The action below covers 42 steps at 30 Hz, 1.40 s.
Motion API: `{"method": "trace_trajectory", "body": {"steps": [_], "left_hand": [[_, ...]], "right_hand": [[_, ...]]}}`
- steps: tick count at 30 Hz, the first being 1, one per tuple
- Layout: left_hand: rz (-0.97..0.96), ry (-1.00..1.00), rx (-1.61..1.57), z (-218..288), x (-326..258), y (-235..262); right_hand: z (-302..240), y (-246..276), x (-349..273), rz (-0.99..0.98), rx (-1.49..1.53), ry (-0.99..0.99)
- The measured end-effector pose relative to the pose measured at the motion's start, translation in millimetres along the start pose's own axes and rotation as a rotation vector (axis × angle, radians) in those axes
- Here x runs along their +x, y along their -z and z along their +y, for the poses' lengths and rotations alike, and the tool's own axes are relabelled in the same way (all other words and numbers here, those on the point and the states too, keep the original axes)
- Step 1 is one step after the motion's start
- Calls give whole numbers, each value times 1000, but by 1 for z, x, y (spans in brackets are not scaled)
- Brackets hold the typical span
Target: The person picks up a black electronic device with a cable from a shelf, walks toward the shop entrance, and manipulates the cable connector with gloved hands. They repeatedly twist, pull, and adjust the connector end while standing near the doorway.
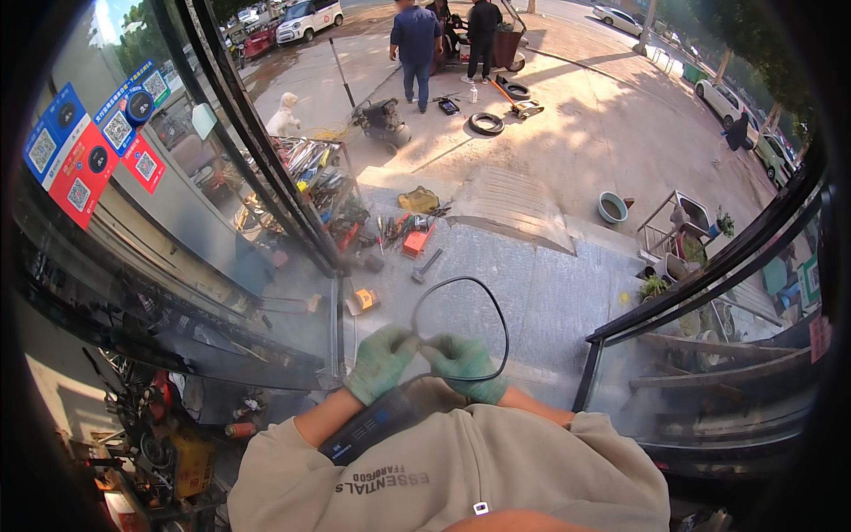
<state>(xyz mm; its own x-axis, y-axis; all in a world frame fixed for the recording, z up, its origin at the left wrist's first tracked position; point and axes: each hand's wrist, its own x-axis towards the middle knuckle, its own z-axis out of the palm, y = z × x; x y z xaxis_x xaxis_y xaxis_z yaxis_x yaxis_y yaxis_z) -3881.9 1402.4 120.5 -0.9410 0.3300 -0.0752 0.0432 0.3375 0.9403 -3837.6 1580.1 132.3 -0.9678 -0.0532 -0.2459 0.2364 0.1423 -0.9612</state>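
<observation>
Fingertips (408, 344) of the left hand (379, 362) and right hand (461, 356), both green-gloved, met in front of the person's chest, each hand curled and pinching at a thin black cable (506, 324); blur hid which of them gripped its very end. From that meeting point the cable rose ahead, arched over to the right and came down outside the right hand, crossing by its wrist, so the loop stood forward and rightward of the pinch, with the right hand nearer to it and the left hand outside it. Close behind the hands, between them and the sweatshirt (532, 461), a dark case (377, 427) lay with its long axis slanting from lower left up to the right, partly hidden by the left forearm; I could not tell whether the cable joined it. Farther out, on the pale ground of the doorway, I saw an open orange carton (363, 301) near the left hand, a hammer (431, 263) beyond the loop, and a red toolbox (418, 242). Past a ridged ramp (514, 208) lay a black tyre (486, 124), with other people (415, 44) standing beyond it.
</observation>
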Motion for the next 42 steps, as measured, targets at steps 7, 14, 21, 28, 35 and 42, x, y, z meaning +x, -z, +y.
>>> {"method": "trace_trajectory", "body": {"steps": [7, 14, 21, 28, 35, 42], "left_hand": [[27, -16, 263, 14, 6, 3], [-26, 92, 80, 18, 4, 4], [-121, 191, -220, 8, 7, 6], [-125, 148, -454, 12, 2, 5], [-85, 94, -277, 13, -5, 7], [16, 161, 15, 22, -6, 5]], "right_hand": [[11, -8, 3, 74, -208, 106], [15, -6, 3, 102, -174, 153], [5, 0, 5, -12, 24, 41], [-10, 8, 3, -36, 311, -149], [2, -1, 1, 110, 131, 115], [3, -8, -2, 179, -326, 337]]}}
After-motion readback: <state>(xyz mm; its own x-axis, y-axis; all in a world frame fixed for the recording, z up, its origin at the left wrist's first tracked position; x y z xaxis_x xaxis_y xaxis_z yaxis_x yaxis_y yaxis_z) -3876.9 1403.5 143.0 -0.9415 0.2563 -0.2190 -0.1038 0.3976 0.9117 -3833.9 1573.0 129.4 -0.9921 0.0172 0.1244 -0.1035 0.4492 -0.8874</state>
